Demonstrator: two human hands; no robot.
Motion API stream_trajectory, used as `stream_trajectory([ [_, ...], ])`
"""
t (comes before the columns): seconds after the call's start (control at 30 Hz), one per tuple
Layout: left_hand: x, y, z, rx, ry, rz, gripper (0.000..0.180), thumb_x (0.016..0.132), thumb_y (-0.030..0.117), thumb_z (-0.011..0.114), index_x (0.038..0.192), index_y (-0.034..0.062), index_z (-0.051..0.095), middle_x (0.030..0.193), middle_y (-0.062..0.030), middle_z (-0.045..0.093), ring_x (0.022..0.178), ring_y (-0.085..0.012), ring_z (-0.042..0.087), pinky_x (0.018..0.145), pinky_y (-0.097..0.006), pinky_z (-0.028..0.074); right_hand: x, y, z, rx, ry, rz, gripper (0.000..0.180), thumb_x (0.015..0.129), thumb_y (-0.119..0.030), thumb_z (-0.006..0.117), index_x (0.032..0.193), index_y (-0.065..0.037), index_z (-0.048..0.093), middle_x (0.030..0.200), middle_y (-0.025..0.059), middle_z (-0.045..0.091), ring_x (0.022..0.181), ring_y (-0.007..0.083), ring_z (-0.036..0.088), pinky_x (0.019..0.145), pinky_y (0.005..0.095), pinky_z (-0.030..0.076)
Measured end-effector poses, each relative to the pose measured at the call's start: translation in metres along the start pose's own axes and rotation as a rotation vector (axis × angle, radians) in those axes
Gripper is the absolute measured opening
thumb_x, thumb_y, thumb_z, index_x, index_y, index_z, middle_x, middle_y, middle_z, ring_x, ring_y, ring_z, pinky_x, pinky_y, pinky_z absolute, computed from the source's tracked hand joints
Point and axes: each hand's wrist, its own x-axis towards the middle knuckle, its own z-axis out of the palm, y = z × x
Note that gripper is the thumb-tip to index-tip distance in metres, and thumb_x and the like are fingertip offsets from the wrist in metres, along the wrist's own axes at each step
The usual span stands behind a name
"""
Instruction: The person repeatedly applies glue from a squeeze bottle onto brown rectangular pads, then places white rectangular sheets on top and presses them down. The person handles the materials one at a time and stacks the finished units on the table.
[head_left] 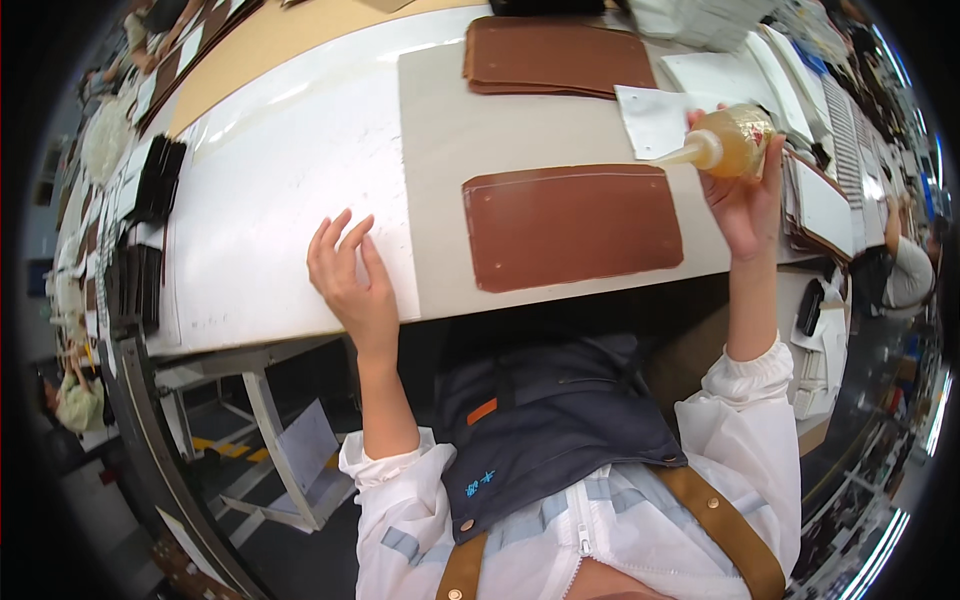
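A small clear plastic squeeze bottle (738,141) filled with amber liquid is gripped by the closed fingers (772,165) of the right hand (745,205) and held above the right part of the white bench (270,200), its pale nozzle pointed left toward one flat brown rectangular leather panel (572,226) lying on a grey mat (440,130). The left hand (350,280) is laid flat on the bench's near edge just left of that mat, fingers open and spread, holding nothing. A single stack of similar brown leather panels (555,57) is seen at the far side, its count not readable, with one white paper sheet (655,118) to its right.
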Motion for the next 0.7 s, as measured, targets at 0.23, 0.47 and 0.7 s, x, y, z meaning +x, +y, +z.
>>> stream_trajectory([
  [0.23,0.001,0.004,0.001,0.034,-0.012,0.015,0.022,0.095,0.003,0.056,0.11,0.008,0.071,0.128,-0.0079,0.063,0.131,-0.0309,0.047,0.109,-0.045,0.035,-0.016,-0.063,-0.05,-0.627,0.343,-0.419,0.056,0.092,-0.042,0.071,0.13,-0.004,0.054,0.12,0.0072,0.065,0.11,0.0184,0.065,0.098,0.0333,0.053],
  [0.47,0.0,0.003,0.001,0.098,-0.024,0.029,0.021,0.096,0.006,0.056,0.11,0.0066,0.072,0.128,-0.0084,0.064,0.13,-0.0294,0.05,0.109,-0.043,0.038,-0.014,-0.06,-0.065,-0.852,0.35,-0.42,0.06,0.09,-0.041,0.075,0.131,-0.003,0.053,0.113,0.0033,0.063,0.104,0.0121,0.064,0.092,0.0298,0.053],
  [0.7,0.0,0.001,0.003,0.086,-0.02,0.03,0.021,0.097,0.006,0.056,0.11,0.0069,0.072,0.128,-0.0089,0.064,0.13,-0.03,0.049,0.109,-0.044,0.038,-0.01,-0.049,-0.054,-0.916,0.382,-0.45,0.061,0.089,-0.041,0.076,0.131,-0.003,0.053,0.113,0.0034,0.063,0.104,0.0117,0.063,0.091,0.0289,0.053],
])
